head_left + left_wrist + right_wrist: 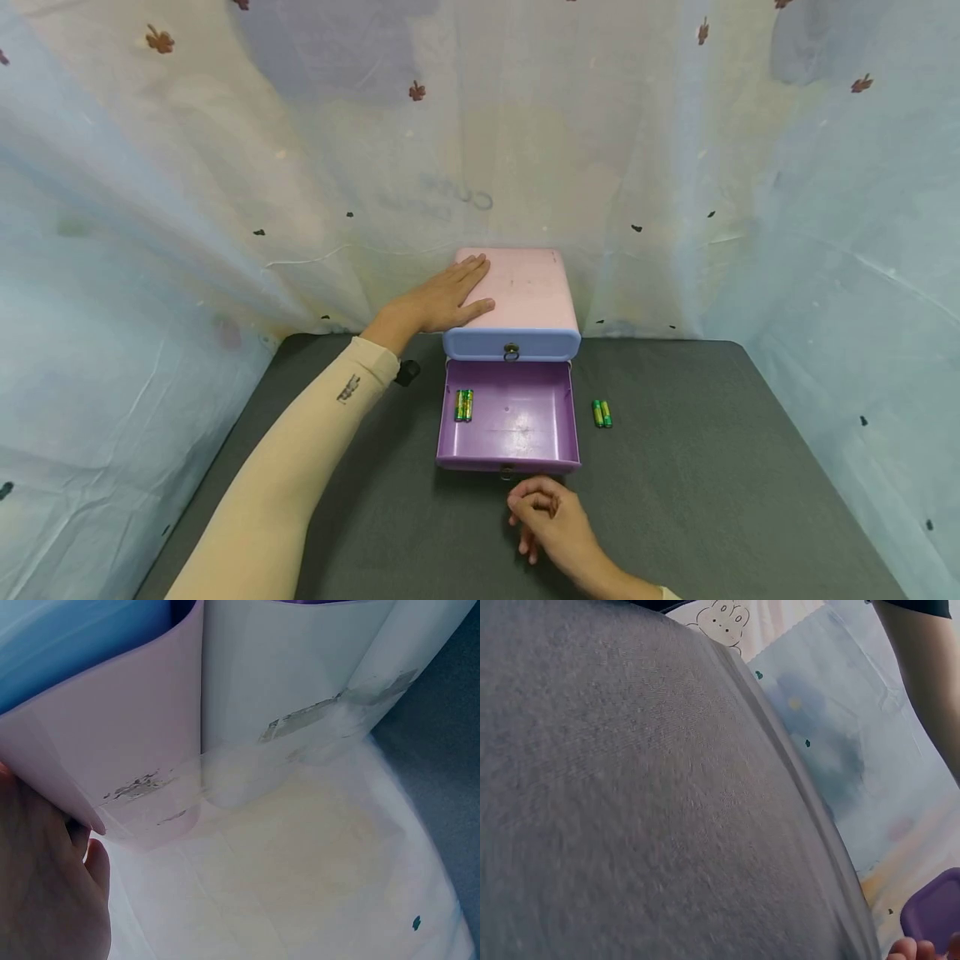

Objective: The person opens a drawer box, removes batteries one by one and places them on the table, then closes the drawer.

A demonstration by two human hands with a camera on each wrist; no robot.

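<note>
The pink-topped drawer unit (528, 287) is best steadied evenly while the purple drawer (513, 421), open toward 6 o'clock, is worked; its top is touched by the left hand (448, 294), fingers straight. At the drawer's 5 o'clock, the right hand (557, 525) is loosely curled, nothing visibly held. Green batteries (460, 406) are seen inside at 9 o'clock, another pair (597, 414) outside at 3.

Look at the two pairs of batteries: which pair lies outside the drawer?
The right pair: it lies on the dark table, whereas the left pair lies inside the purple drawer.
</note>
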